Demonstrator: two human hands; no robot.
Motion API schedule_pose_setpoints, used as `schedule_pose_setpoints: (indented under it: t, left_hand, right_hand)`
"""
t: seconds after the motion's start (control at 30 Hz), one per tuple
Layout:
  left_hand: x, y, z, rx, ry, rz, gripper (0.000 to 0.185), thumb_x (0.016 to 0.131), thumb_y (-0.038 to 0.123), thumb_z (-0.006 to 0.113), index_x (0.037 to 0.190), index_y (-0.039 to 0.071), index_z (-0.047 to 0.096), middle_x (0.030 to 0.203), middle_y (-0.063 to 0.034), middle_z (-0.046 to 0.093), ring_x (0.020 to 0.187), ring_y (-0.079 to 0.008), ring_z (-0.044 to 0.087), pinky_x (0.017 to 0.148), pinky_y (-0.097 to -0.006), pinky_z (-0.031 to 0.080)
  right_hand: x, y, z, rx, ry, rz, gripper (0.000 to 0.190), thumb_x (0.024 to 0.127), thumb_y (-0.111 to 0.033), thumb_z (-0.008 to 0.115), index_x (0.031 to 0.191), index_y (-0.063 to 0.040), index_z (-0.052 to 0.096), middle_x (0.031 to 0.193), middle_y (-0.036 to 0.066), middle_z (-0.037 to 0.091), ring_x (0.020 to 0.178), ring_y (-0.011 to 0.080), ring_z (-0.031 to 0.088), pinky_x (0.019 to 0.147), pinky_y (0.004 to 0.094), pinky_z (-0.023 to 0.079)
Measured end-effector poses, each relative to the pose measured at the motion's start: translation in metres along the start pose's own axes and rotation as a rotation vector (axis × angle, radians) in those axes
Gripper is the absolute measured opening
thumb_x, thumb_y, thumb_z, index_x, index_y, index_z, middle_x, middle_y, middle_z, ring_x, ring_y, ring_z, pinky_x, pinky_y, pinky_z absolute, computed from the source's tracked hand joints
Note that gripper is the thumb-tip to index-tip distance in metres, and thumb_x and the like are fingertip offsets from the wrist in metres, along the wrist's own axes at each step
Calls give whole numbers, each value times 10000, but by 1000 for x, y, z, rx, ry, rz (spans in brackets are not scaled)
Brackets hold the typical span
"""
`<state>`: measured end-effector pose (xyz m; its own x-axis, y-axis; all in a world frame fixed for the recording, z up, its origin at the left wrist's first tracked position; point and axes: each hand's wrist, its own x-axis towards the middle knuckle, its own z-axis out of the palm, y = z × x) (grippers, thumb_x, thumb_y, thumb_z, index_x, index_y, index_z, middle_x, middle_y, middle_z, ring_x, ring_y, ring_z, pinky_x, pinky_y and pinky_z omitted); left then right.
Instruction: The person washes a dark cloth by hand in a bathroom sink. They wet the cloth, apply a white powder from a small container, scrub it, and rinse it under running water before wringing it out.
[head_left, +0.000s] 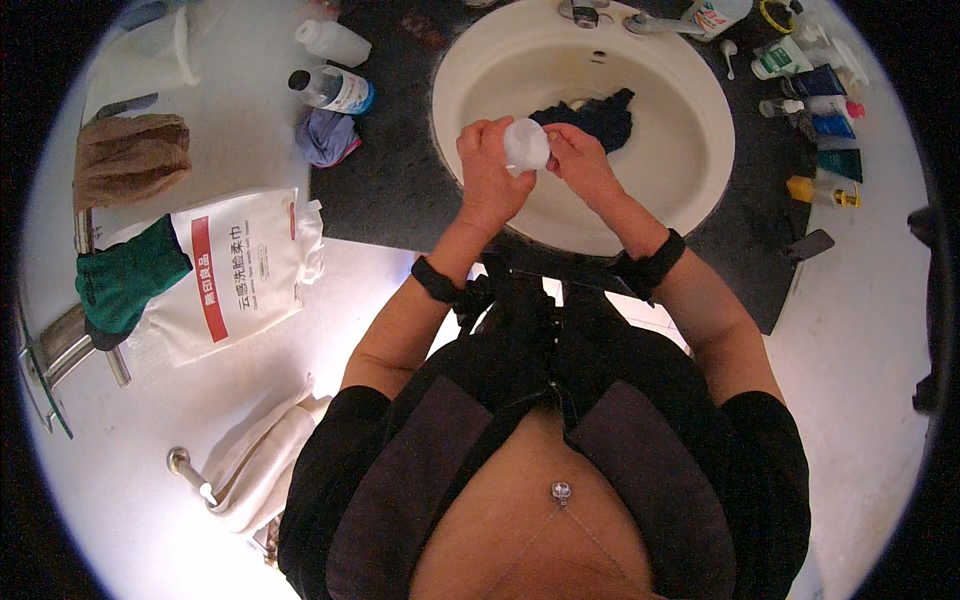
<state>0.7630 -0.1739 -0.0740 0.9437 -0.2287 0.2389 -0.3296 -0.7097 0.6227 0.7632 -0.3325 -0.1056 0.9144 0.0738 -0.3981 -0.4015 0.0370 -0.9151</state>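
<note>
My left hand (491, 169) wraps around a white, translucent round container (527, 144) above the basin. From the other side, the fingertips of my right hand (585, 166) pinch its edge. Whether it is a cup or a small bottle is hard to tell from above. Beneath and just beyond my hands, a crumpled dark navy cloth (611, 120) lies in the white washbasin (697, 161). Part of the cloth is hidden by my hands and the container. A metal faucet (583, 13) stands at the basin's far rim.
Left on the dark countertop (390, 180) are a white bottle (335, 43), a blue-labelled bottle (334, 90) and a grey-purple cloth (328, 137). Tubes and bottles, including a yellow pump bottle (821, 192), line the right. A printed tissue bag (262, 262) and a green cloth (135, 277) hang left.
</note>
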Motion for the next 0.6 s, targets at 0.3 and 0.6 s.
schedule_pose_setpoints:
  t: [0.3, 0.6]
  left_hand:
    - [-9, -87, -54, -205, 355, -265, 697, 572, 178, 865, 1153, -5, 526, 1055, -186, 626, 971, -310, 617, 866, -414, 480]
    - [-29, -173, -53, -64, 431, -513, 798, 601, 205, 869, 1246, 3, 443, 1189, -168, 537, 1097, -297, 545, 943, -392, 434]
  right_hand:
    - [14, -19, -47, 381, 109, -10, 183, 942, -34, 444, 1080, 20, 552, 972, 95, 622, 836, 177, 613, 774, 294, 525]
    - [49, -4, -65, 6, 123, -96, 166, 943, -58, 456, 1022, -57, 602, 885, 68, 638, 689, 153, 588, 629, 283, 496]
